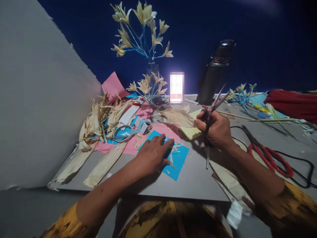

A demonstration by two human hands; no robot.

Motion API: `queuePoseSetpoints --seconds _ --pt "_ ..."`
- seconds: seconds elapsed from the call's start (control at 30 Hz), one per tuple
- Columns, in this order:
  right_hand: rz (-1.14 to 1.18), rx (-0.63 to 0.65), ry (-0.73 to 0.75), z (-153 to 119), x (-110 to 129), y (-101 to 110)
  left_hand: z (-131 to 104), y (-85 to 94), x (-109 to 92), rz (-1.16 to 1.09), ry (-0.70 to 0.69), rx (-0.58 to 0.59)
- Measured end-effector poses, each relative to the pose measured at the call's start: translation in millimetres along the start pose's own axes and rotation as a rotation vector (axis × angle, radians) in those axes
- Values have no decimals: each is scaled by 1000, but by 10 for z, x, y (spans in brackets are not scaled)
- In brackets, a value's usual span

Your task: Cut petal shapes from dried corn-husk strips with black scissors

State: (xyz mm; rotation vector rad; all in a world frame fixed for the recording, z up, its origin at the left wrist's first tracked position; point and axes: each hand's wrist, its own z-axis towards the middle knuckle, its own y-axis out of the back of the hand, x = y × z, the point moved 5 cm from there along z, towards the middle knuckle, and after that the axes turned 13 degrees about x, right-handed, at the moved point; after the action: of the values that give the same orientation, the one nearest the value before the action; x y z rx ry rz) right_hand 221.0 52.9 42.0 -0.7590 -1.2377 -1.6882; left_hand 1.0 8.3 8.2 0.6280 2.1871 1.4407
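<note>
My left hand [155, 152] rests palm down over a bright blue sheet of paper [182, 165], fingers stretched and apart. Thin pale husk scraps [174, 150] lie on that sheet beside my fingertips. My right hand [218, 130] is closed around a small pair of scissors [215, 105], its blades pointing up and slightly parted. A broad dry husk piece [177, 116] reaches to my right fingertips; whether they touch it I cannot tell. Yellow paper [192, 132] lies beneath the husk's near edge.
Husk strips [99, 122] and a grey tape roll [123, 134] crowd the left. Husk flowers on blue stems [142, 43] rise from a bottle at the back, beside a glowing screen [177, 87] and a dark flask [215, 72]. Red-handled scissors [269, 158] and a black cord [308, 168] lie right.
</note>
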Motion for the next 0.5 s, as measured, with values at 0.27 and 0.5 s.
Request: queuePoseSetpoints --seconds 0.27,0.5 --pt "-16 19 4 9 23 -9 181 -77 -47 -32 -21 -99" --pt "-13 18 20 7 9 -7 245 -46 74 -264 -74 -123"
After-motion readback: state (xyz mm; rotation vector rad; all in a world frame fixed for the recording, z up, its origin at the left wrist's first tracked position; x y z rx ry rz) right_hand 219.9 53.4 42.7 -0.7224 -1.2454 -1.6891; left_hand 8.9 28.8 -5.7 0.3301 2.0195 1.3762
